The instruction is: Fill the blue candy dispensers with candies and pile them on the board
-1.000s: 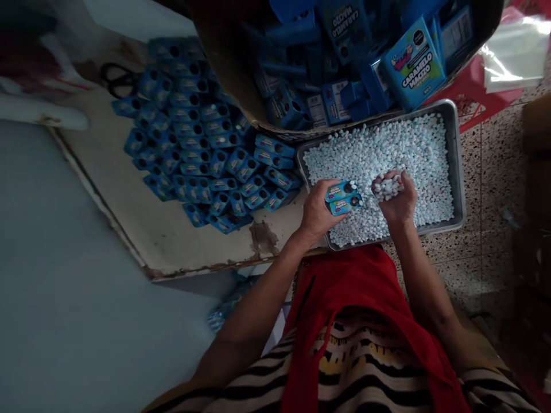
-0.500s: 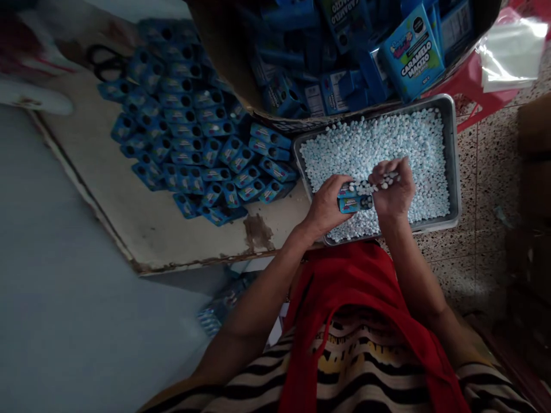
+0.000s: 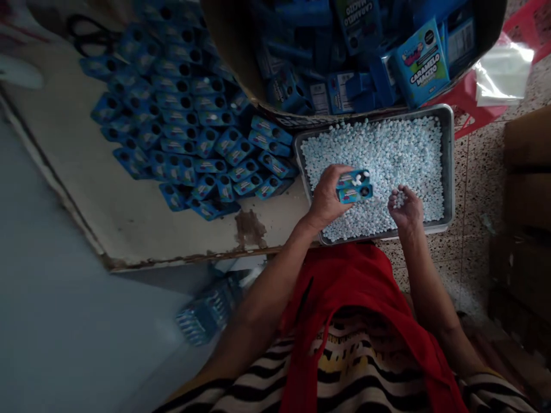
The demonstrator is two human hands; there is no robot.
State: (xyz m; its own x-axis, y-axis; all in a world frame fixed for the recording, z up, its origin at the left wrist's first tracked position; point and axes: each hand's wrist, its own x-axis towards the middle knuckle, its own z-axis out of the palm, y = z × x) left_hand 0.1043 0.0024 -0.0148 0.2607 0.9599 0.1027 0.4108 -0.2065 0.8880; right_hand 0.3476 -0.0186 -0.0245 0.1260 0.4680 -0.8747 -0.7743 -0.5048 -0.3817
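Note:
Two small blue candy boxes (image 3: 349,195) sit side by side in my left hand (image 3: 326,196), over the left part of a metal tray (image 3: 449,172). Each has a dark round opening facing right, and a few white candies lie on the upper one. My right hand (image 3: 407,209), palm up with fingers curled, cups a small heap of candies (image 3: 399,199) above the tray's right side. Pale blue and white candies (image 3: 387,143) fill the tray. Many more blue boxes (image 3: 176,132) with round openings stand packed together on the table to the left.
A large cardboard box (image 3: 275,117) of blue boxes stands behind the tray, one marked "Caramelo Macizo" (image 3: 424,66) on top. Black-handled scissors (image 3: 90,35) lie at the table's far left. Clear plastic bags (image 3: 503,74) rest on a red stool (image 3: 484,112). Cardboard boxes (image 3: 527,137) line the right.
My right hand has drawn back to the right, away from the box openings, still cupping candies. Candies that were at the upper box's mouth are fewer now. The camera view has shifted slightly.

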